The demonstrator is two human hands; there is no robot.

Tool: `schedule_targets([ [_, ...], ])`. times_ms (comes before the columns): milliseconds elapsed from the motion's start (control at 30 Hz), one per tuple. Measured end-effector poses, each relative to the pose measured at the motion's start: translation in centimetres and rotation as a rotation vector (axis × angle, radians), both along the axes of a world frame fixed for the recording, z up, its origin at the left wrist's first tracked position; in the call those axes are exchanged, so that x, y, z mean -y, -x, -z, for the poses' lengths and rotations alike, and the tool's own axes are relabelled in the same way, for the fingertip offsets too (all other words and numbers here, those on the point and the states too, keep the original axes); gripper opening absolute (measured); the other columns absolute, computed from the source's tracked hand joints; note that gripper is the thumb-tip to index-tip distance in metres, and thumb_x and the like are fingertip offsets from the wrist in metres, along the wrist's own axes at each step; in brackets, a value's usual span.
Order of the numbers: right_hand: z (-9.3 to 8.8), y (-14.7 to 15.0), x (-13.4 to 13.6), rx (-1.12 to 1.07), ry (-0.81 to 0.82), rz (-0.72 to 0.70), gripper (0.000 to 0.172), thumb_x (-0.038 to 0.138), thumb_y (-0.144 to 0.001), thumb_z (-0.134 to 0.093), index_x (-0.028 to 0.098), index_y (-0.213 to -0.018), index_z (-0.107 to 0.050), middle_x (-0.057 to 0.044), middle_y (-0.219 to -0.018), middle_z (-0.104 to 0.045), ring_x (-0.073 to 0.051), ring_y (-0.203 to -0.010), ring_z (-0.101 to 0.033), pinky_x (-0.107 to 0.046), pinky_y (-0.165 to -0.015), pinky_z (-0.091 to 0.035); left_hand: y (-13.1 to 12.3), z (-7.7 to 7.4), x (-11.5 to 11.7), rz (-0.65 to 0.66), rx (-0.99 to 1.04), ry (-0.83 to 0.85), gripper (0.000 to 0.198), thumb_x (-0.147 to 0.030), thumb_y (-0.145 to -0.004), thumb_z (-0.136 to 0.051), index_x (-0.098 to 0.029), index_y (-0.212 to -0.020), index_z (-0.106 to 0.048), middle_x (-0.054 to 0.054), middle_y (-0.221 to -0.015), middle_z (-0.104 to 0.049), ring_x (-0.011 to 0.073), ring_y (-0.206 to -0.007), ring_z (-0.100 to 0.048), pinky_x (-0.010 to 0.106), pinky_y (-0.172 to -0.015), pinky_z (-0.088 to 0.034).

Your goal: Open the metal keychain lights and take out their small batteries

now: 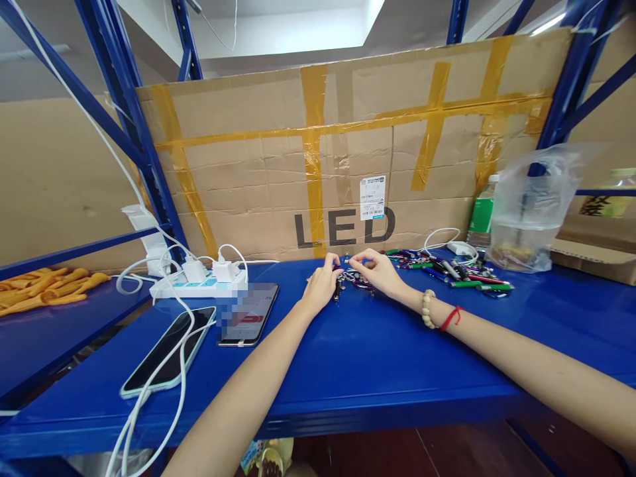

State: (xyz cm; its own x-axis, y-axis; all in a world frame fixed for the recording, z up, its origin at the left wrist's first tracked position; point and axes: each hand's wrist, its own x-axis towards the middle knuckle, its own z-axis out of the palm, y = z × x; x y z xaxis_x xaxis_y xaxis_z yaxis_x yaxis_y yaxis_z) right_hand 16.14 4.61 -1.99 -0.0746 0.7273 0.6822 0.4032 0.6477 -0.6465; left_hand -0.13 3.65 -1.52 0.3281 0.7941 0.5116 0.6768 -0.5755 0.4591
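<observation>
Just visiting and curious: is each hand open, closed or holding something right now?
Left hand: fingers curled toward thumb; anything held cannot be told.
Right hand: fingertips and thumb close together; anything held cannot be told.

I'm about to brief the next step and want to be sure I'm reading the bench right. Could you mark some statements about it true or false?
1. The right arm wears a beaded bracelet and a red string bracelet. True.
2. The left hand is holding up a phone. False: it is down at the cluster of small metal pieces.
3. The pile of pen-like sticks lies mainly to the right of the right hand. True.
4. The white power strip has nothing plugged into it. False: white charger plugs sit in it.
5. The green-labelled bottle stands left of the clear plastic bag. True.
</observation>
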Motion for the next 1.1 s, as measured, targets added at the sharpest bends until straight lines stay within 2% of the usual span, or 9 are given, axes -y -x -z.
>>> schedule_targets([
  [167,-0.1,0.1,0.2,0.042,-0.003,-0.011,0.034,0.050,-0.074,-0.049,0.017,-0.076,-0.058,-0.004,-0.078,-0.055,-0.009,-0.046,-0.045,-0.025,-0.042,-0.040,0.0,0.1,-0.1,0.027,-0.018,-0.017,0.016,-0.027,-0.085,-0.037,-0.026,-0.101,-0.038,-0.001,-0.080,-0.061,0.0154,-0.075,-0.059,0.027,-0.072,-0.042],
  [333,-0.4,-0.2,0.5,0.227,-0.140,0.049,0.025,0.041,-0.080,-0.045,0.019,-0.082,-0.058,-0.004,-0.080,-0.055,-0.013,-0.063,-0.051,-0.024,-0.053,-0.041,0.0,0.2,-0.1,0.022,-0.019,-0.032,0.023,-0.026,-0.085,-0.037,-0.026,-0.108,-0.036,0.002,-0.092,-0.063,0.0174,-0.085,-0.059,0.028,-0.074,-0.042],
  [500,-0.8,-0.4,0.9,0.377,-0.199,0.149,0.022,0.037,-0.082,-0.045,0.020,-0.081,-0.060,-0.003,-0.085,-0.056,-0.010,-0.056,-0.050,-0.024,-0.056,-0.039,0.1,0.2,-0.2,0.018,-0.090,-0.088,0.019,-0.030,-0.085,-0.039,-0.025,-0.102,-0.044,0.002,-0.095,-0.063,0.0196,-0.089,-0.058,0.028,-0.072,-0.042],
  [733,-1.1,-0.7,0.8,0.437,-0.271,0.185,0.023,0.036,-0.082,-0.047,0.020,-0.078,-0.062,-0.002,-0.080,-0.054,-0.009,-0.059,-0.051,-0.022,-0.056,-0.038,0.1,0.2,-0.4,0.013,-0.179,-0.213,0.022,-0.029,-0.086,-0.037,-0.022,-0.101,-0.051,0.002,-0.097,-0.063,0.0168,-0.088,-0.056,0.028,-0.079,-0.039],
  [933,-0.8,-0.9,0.2,0.374,-0.256,0.124,0.023,0.039,-0.078,-0.053,0.019,-0.076,-0.065,-0.002,-0.077,-0.054,-0.007,-0.052,-0.047,-0.023,-0.053,-0.039,0.2,0.2,-0.5,0.027,-0.260,-0.322,0.026,-0.026,-0.088,-0.034,-0.020,-0.106,-0.052,0.003,-0.102,-0.062,0.0160,-0.089,-0.054,0.029,-0.079,-0.036],
  [1100,-0.5,-1.1,-0.5,0.203,-0.066,-0.029,0.030,0.044,-0.068,-0.060,0.015,-0.071,-0.067,-0.003,-0.072,-0.055,-0.008,-0.050,-0.047,-0.023,-0.047,-0.040,0.5,0.3,-0.5,0.077,-0.334,-0.397,0.028,-0.024,-0.088,-0.033,-0.018,-0.108,-0.051,0.004,-0.099,-0.063,0.0161,-0.086,-0.052,0.030,-0.076,-0.035],
])
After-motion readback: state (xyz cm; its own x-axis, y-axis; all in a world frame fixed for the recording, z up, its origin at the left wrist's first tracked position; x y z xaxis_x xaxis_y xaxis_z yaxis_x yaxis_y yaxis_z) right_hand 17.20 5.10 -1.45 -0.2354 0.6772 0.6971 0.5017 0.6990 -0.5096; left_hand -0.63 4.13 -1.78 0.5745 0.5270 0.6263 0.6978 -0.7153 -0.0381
